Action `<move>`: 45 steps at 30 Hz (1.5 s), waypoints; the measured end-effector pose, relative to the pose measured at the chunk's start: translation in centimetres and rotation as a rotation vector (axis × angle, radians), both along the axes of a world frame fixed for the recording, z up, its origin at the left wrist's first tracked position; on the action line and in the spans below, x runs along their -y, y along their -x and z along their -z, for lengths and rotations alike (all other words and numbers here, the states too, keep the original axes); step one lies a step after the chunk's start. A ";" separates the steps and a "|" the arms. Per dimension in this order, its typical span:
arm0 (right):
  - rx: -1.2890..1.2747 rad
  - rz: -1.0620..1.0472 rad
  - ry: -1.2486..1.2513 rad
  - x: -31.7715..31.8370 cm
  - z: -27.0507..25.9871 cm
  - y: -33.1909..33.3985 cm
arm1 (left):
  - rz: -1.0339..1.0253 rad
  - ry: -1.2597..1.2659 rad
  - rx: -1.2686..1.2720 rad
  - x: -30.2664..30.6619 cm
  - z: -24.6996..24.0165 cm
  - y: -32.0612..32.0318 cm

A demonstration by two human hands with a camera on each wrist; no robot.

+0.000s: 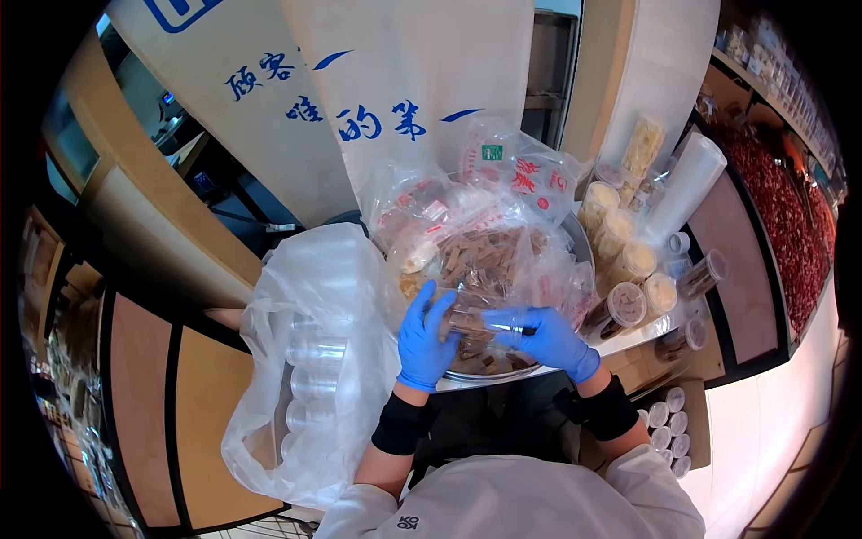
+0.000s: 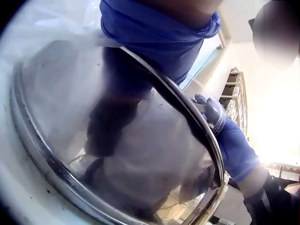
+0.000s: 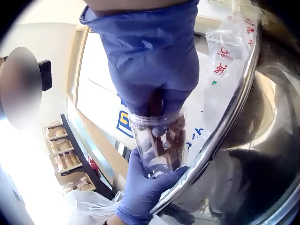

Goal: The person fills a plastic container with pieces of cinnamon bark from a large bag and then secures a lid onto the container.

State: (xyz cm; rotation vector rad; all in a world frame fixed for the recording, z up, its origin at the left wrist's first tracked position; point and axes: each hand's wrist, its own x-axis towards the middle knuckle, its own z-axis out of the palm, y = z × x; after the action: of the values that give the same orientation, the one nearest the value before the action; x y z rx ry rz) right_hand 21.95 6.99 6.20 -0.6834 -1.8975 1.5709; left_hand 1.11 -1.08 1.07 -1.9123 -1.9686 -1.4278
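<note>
My gloved left hand grips a clear plastic jar by its base, tilted over a large metal bowl. Inside the jar are brown strip-like pieces. At the jar's mouth my gloved right hand pinches brown strips, with the fingertips at the opening. More of the same brown pieces fill the bowl below, among printed plastic bags. The left wrist view mostly shows the bowl's shiny outside, which hides the jar there.
To the left, a large white plastic bag holds several clear jars. Several filled jars stand along the right side, beside a plastic roll. A box of small lidded containers sits low at the right.
</note>
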 end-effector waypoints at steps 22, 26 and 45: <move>0.239 -0.445 0.287 -0.4 -0.6 -1.3 | -0.051 -0.122 -0.095 0.1 1.4 0.2; 0.251 -0.501 0.347 -0.5 -1.1 -1.5 | -0.042 -0.097 -0.088 0.2 1.2 0.4; 0.455 -0.544 0.061 -0.4 -3.2 -2.7 | 0.110 -0.051 -0.203 0.6 -0.4 0.4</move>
State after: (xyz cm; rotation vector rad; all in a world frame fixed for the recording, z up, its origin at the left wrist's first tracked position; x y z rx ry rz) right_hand 24.61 7.34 9.44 -0.6187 -2.5383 1.9266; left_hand 0.76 -1.71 1.45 -2.0792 -1.7475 -1.2359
